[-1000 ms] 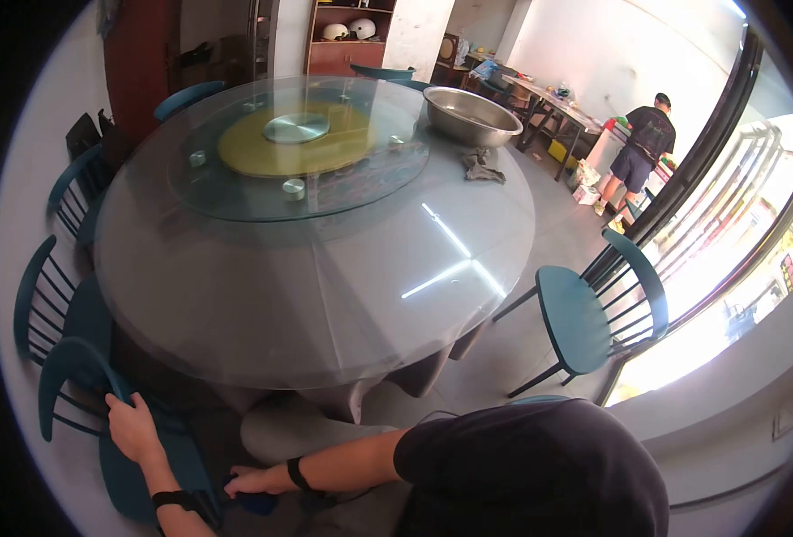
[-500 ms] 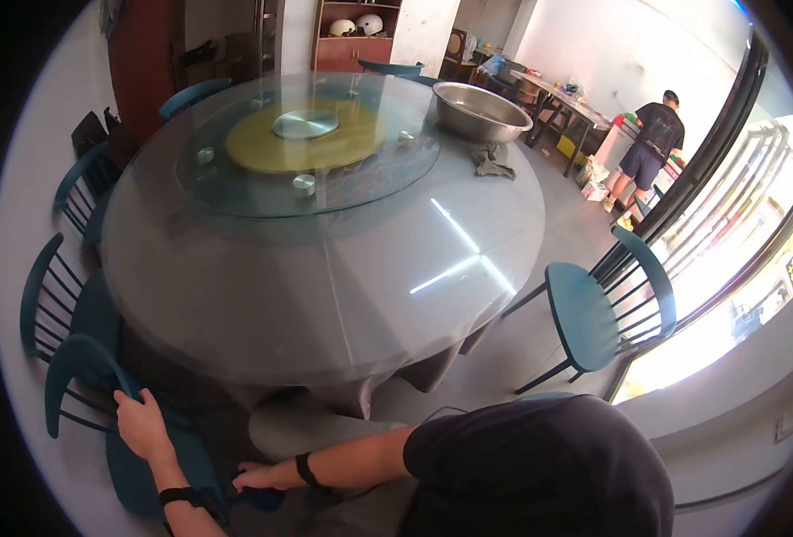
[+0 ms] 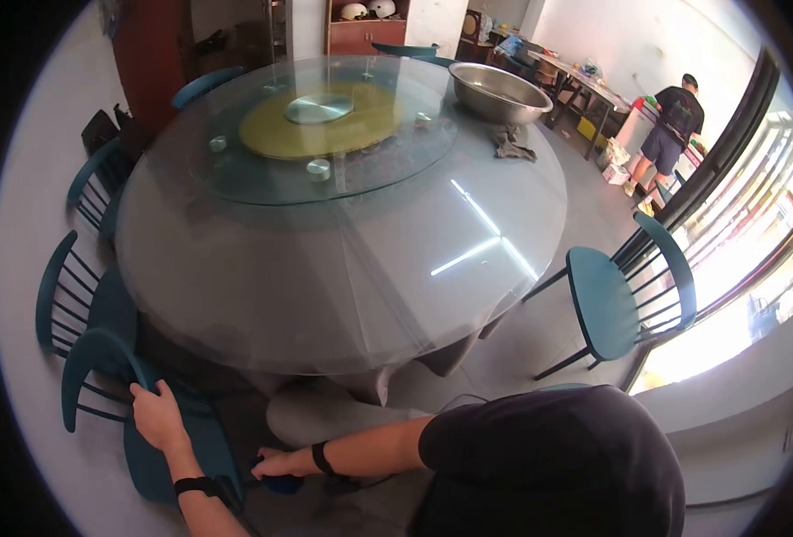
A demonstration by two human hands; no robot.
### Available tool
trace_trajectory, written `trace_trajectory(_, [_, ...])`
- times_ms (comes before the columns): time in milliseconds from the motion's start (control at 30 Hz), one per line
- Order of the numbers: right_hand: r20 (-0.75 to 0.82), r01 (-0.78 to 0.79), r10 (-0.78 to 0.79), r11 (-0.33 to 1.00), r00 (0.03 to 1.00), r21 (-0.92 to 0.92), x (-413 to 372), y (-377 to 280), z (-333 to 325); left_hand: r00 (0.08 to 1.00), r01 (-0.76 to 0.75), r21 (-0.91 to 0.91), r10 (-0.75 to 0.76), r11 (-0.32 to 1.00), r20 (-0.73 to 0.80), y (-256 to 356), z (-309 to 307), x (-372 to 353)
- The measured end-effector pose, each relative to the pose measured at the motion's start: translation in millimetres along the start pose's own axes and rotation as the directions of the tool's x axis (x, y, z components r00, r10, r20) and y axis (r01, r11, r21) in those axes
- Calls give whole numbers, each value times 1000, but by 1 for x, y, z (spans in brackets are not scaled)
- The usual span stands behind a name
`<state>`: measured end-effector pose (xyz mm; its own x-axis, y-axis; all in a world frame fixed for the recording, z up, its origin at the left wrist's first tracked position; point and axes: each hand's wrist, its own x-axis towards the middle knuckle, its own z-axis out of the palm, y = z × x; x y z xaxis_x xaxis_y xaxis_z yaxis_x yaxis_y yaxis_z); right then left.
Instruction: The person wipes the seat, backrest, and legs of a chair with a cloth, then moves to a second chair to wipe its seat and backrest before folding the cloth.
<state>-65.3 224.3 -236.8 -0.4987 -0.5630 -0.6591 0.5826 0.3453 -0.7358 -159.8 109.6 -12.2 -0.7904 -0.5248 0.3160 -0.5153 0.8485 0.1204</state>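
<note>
At the lower left, my left hand (image 3: 157, 418) is closed around the top rail of a teal wooden chair (image 3: 159, 461), at the right end of its curved back. My right hand (image 3: 277, 463) reaches low across to the left, just beside the front edge of that chair's seat. Its fingers are closed on a dark blue cloth (image 3: 283, 484), mostly hidden under the hand. Both wrists carry black bands.
A large round table (image 3: 262, 295) with a glass turntable (image 3: 235, 183) fills the middle. On it stand a metal basin (image 3: 501, 94) and a grey rag (image 3: 513, 145). Another teal chair (image 3: 604, 304) is at right. A person (image 3: 674, 130) stands at the far right.
The view has shifted, so the table and chairs sit slightly farther right and higher. My left hand keeps its hold on the chair; my right hand stays low beside the seat with the cloth.
</note>
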Motion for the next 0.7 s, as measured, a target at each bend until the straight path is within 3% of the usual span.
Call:
trace_trajectory(100, [-13, 29, -29, 1000, 999, -13, 2, 0, 4, 1000, -7, 1, 7, 1000, 2, 0, 1, 1])
trace_trajectory(167, [-35, 62, -67, 989, 997, -137, 10, 4, 8, 1000, -11, 23, 11, 1000, 7, 0, 1, 1])
trace_trajectory(300, [16, 36, -35, 996, 999, -77, 4, -1, 2, 1000, -11, 32, 10, 999, 14, -1, -2, 1])
trace_trajectory(700, [-38, 3, -6, 996, 999, -89, 8, 4, 6, 1000, -14, 43, 13, 999, 27, -5, 4, 5])
